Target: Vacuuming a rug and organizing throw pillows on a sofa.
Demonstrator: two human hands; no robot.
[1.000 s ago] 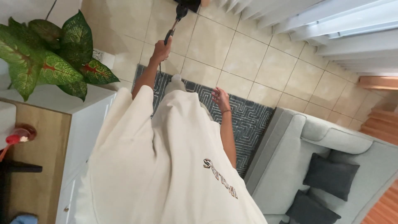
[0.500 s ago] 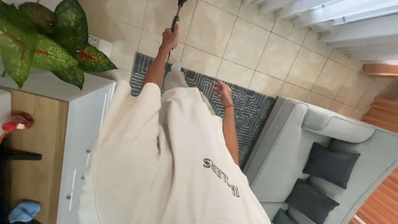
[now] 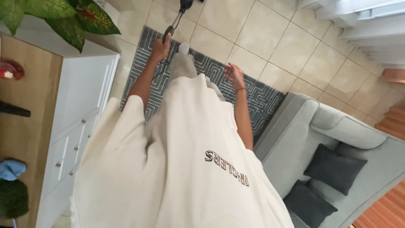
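Observation:
My left hand [image 3: 160, 47] is stretched forward and closed around the dark handle of a stick vacuum [image 3: 177, 17], whose shaft runs up to the top edge over the tiled floor [image 3: 261, 38]. My right hand [image 3: 233, 75] hangs free with fingers spread above the grey patterned rug [image 3: 259, 97], holding nothing; a thin bracelet sits on its wrist. My cream shirt and trousers fill the middle of the view. One foot [image 3: 184, 47] shows on the rug beside the left hand.
A white drawer cabinet [image 3: 80, 97] with a leafy plant [image 3: 71, 21] stands at left, beside a wooden top [image 3: 29, 101]. A grey sofa [image 3: 337, 126] with dark cushions [image 3: 335, 169] is at right. White curtains [image 3: 367, 25] and wooden steps [image 3: 392, 114] lie beyond.
The vacuum handle and my left hand have come back toward me, now over the rug's edge. The view has shifted, and the right hand has opened out slightly.

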